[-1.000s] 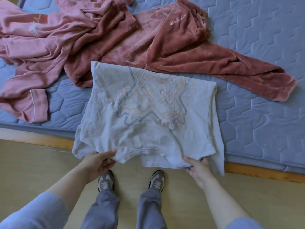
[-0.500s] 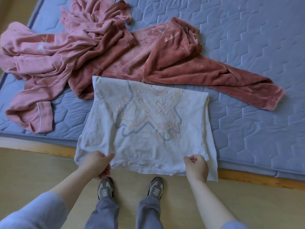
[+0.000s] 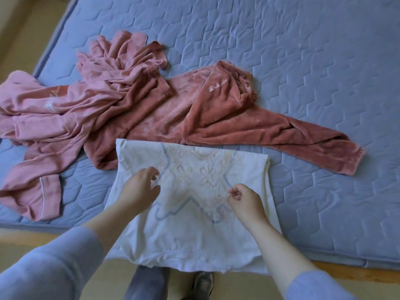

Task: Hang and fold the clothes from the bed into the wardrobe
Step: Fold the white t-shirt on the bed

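A white shirt (image 3: 190, 239) with a blue and tan print lies flat at the near edge of the bed (image 3: 303, 61), its hem hanging over the edge. My left hand (image 3: 140, 189) hovers over the shirt's left middle with fingers relaxed and blurred. My right hand (image 3: 245, 199) is over the right middle with curled fingers and thumb close to the forefinger; whether it pinches the fabric is unclear. Behind the shirt lie rust-pink velour trousers (image 3: 227, 124) and a crumpled pale pink garment (image 3: 54, 118).
The blue quilted mattress stretches far back and right. A wooden bed frame (image 3: 346, 269) runs along the near edge, above a tan floor (image 3: 21, 245). My shoes (image 3: 203, 282) stand below the shirt's hem. No wardrobe is in view.
Both hands have let go of the shirt's hem and moved up over its middle. The view has tilted up and shows more of the mattress.
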Available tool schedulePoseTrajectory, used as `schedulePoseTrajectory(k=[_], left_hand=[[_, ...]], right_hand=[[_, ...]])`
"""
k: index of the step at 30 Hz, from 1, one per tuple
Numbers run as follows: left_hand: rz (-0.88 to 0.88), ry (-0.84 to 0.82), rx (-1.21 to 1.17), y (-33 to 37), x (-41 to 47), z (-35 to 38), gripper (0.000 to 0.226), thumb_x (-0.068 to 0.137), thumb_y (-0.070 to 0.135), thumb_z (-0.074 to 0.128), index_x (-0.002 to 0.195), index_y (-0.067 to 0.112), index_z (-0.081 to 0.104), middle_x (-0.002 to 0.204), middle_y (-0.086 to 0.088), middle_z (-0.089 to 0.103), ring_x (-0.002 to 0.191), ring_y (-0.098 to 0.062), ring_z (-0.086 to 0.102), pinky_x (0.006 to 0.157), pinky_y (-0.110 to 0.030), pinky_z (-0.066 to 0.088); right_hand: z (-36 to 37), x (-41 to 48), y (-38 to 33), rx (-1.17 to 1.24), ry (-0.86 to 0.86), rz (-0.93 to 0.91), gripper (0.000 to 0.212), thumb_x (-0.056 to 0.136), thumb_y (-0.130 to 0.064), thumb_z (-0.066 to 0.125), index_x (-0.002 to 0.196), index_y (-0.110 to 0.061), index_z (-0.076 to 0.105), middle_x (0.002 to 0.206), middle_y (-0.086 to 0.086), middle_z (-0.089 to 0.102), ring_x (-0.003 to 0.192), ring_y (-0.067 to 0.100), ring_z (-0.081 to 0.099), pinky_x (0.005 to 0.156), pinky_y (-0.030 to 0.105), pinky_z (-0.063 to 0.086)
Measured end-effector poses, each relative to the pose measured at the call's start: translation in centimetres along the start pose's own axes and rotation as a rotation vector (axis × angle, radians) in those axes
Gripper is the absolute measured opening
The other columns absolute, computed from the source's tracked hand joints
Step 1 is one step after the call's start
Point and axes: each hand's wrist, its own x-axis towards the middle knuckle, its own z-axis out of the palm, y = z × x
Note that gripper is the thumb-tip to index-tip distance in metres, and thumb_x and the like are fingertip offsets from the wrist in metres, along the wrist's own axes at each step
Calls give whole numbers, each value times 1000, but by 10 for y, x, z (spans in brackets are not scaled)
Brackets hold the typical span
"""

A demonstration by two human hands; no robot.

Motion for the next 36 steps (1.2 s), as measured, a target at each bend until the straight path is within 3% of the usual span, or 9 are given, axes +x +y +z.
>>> schedulePoseTrajectory(k=[3,7,14,17,20,23,27,32,36], left_hand=[[149,-2,115,-6,40,-19,53,87,17,64,137,12,47,135,-6,51,118,-25,51,93,-32,41],[242,-23,378,-12,84,-35,63,88,29,63,144,17,38,140,-3,43,129,-26,40,102,-37,34],[224,-163,551,-23,124,-28,73,84,49,64,143,20,33,137,-1,40,125,-25,40,101,-36,35],[192,-159,575,-27,138,-30,52,83,53,64,117,19,47,121,-1,53,111,-26,51,86,-36,40],[250,-235,541,-28,148,-32,36,86,48,63,104,17,52,105,-2,63,98,-26,59,67,-32,36],[316,-228,432,-29,152,-45,31,84,44,67,102,20,57,93,0,65,92,-25,60,63,-31,36],[371,-127,351,-17,165,-73,28,82,44,70,81,22,52,73,3,55,78,-29,60,58,-34,39],[511,107,404,12,210,-115,28,82,43,69,82,16,61,84,-6,65,81,-32,63,58,-35,42],[480,76,450,12,219,-115,28,86,40,64,91,12,64,96,-9,63,91,-33,61,63,-36,43]], right_hand=[[-1,33,-16,-172,10,-77,23,88,-15,61,111,-17,63,118,-1,55,99,16,57,77,24,39],[-6,70,-32,-318,-35,-128,49,87,-13,59,135,-17,48,142,0,37,109,23,56,89,31,44],[-10,115,-47,-525,-65,-37,57,90,-13,57,143,-17,37,147,5,36,125,26,49,94,35,46],[-11,127,-43,-675,-60,48,58,92,-14,56,145,-17,32,144,8,37,125,29,50,92,37,46],[-14,136,-40,-747,-41,53,34,92,-13,55,125,-17,50,129,9,50,113,30,58,80,34,46],[-26,139,-40,-753,42,44,15,92,-23,58,105,-19,62,114,5,60,103,29,62,72,30,40],[-56,138,-47,-733,215,-11,17,91,-33,62,98,-17,60,104,8,59,96,34,61,67,33,36],[-88,162,-76,-728,375,-42,31,93,-42,58,98,-11,56,100,14,66,97,37,62,67,35,34],[-91,168,-82,-816,359,9,41,94,-51,53,99,-11,60,98,15,68,96,36,63,67,34,34]])
